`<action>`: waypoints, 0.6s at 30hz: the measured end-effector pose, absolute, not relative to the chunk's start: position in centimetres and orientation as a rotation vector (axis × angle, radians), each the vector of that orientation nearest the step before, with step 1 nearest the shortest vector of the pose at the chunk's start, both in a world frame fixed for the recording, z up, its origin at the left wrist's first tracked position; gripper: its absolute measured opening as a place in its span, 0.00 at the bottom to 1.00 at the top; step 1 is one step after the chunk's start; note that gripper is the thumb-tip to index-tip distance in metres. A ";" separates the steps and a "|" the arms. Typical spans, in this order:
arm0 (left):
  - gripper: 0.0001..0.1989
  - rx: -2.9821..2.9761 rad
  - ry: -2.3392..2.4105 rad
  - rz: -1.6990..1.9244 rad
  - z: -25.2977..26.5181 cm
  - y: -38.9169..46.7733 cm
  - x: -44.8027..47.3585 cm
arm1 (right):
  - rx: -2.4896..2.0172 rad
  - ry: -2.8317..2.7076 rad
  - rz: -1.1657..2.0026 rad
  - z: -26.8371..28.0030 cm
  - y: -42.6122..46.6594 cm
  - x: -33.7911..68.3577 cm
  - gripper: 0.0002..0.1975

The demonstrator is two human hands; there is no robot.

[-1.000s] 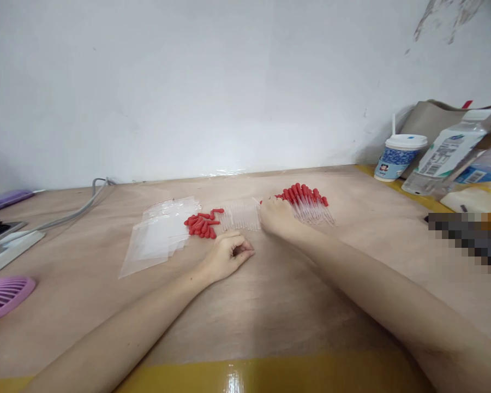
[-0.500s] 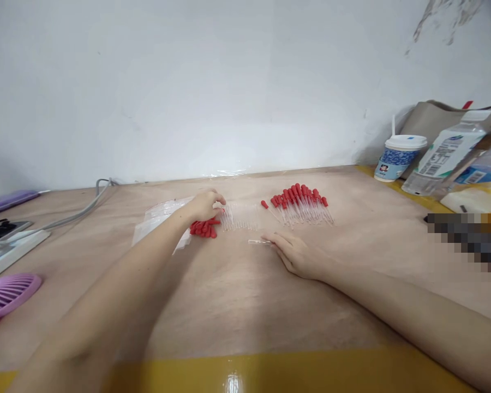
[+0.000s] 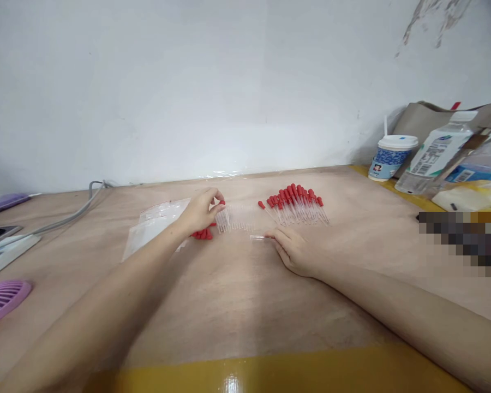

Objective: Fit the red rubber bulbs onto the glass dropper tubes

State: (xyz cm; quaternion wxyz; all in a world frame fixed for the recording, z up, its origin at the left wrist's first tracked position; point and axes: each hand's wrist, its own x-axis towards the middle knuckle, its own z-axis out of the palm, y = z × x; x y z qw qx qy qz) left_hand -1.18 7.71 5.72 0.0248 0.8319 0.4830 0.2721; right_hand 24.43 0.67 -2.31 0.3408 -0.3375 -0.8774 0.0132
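Observation:
Between the thumb and fingertips of my left hand [image 3: 204, 210] is a red rubber dropper bulb [image 3: 222, 202]. Below that hand lies a small pile of red bulbs [image 3: 202, 234], partly hidden by it. My right hand [image 3: 291, 250] rests low over the table, fingers closed on a clear glass dropper tube [image 3: 257, 237] that points left. A row of bare glass tubes [image 3: 237, 218] lies between the hands. Behind my right hand, several droppers with red bulbs fitted [image 3: 297, 202] lie fanned out, and one dropper [image 3: 262, 205] sits slightly apart on their left.
Clear plastic bags [image 3: 147, 229] lie under and left of my left arm. A grey cable [image 3: 77, 210], a power strip [image 3: 8, 254] and a pink fan [image 3: 4, 300] are at far left. A paper cup [image 3: 390, 158] and a plastic bottle [image 3: 437, 153] stand at back right.
My left hand has lifted slightly from the bulb pile, and a red bulb now shows at its fingertips. The right hand keeps its hold on the tube. The view has shifted slightly.

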 end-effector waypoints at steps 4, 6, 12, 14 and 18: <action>0.10 2.047 1.293 1.198 3.1 3.4 0.3 | -0.939 -2.278 -0.028 -2.2 0.8 24.5 0.11; 0.11 1.887 1.179 1.198 2.0 1.8 1.2 | -0.951 -2.273 -0.051 -2.1 0.9 24.5 0.10; 0.08 1.654 1.141 1.100 0.0 0.5 3.0 | -0.965 -2.207 -0.012 -1.6 0.8 24.3 0.08; 0.11 1.637 1.111 1.072 -0.4 0.5 3.0 | -0.959 -2.183 0.045 -1.5 0.7 24.2 0.08; 0.12 1.613 1.077 1.068 -0.7 0.6 2.9 | -0.938 -2.164 0.106 -1.3 0.6 23.9 0.08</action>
